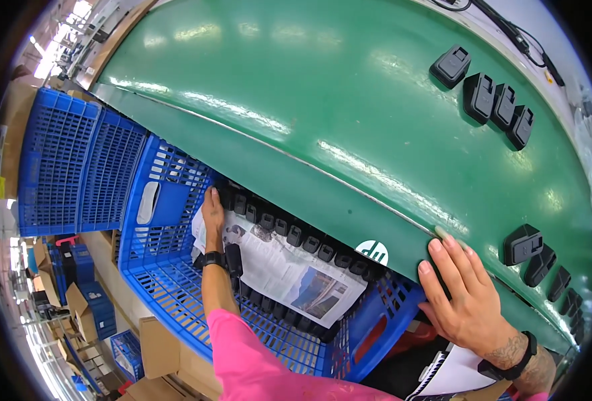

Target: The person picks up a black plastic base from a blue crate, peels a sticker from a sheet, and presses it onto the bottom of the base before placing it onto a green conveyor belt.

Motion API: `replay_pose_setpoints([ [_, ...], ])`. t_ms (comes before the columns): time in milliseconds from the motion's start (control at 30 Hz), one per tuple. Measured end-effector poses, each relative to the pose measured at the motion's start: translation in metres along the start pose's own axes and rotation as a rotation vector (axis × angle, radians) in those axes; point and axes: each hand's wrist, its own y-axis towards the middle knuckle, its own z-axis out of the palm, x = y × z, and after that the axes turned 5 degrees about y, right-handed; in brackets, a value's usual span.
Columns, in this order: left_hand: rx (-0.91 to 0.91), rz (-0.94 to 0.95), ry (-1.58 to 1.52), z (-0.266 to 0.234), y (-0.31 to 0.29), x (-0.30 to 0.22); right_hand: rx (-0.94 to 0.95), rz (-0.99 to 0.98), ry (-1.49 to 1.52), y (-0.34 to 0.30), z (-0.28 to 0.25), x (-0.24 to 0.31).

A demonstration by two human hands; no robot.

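Observation:
My left hand (212,210) reaches into a blue plastic basket (155,250). Its fingers close against a black charger-like block (224,192) at the left end of a row; the far side of the grip is hidden. More black blocks (294,235) stand side by side along the basket wall nearest the table. A printed paper sheet (289,267) lies beside them, over part of another row of dark blocks (279,311). Fingers spread and holding nothing, my right hand (461,291) rests on the front edge of the green table (296,100).
Several black blocks (479,97) sit on the table at the far right, with others (523,244) nearer its right end. Black cables (509,30) lie along the back edge. Empty-looking blue baskets (82,160) stand at left, above cardboard boxes (162,347). White papers (453,374) lie below my right wrist.

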Motion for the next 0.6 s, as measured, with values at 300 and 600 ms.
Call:
replay_pose_setpoints([
  [300, 0.047, -0.231, 0.343, 0.020, -0.016, -0.035, -0.043, 0.021, -0.020, -0.005, 0.002, 0.000],
  [600, 0.052, -0.142, 0.378, 0.041, -0.013, -0.031, -0.089, 0.016, -0.041, -0.005, -0.002, 0.003],
])
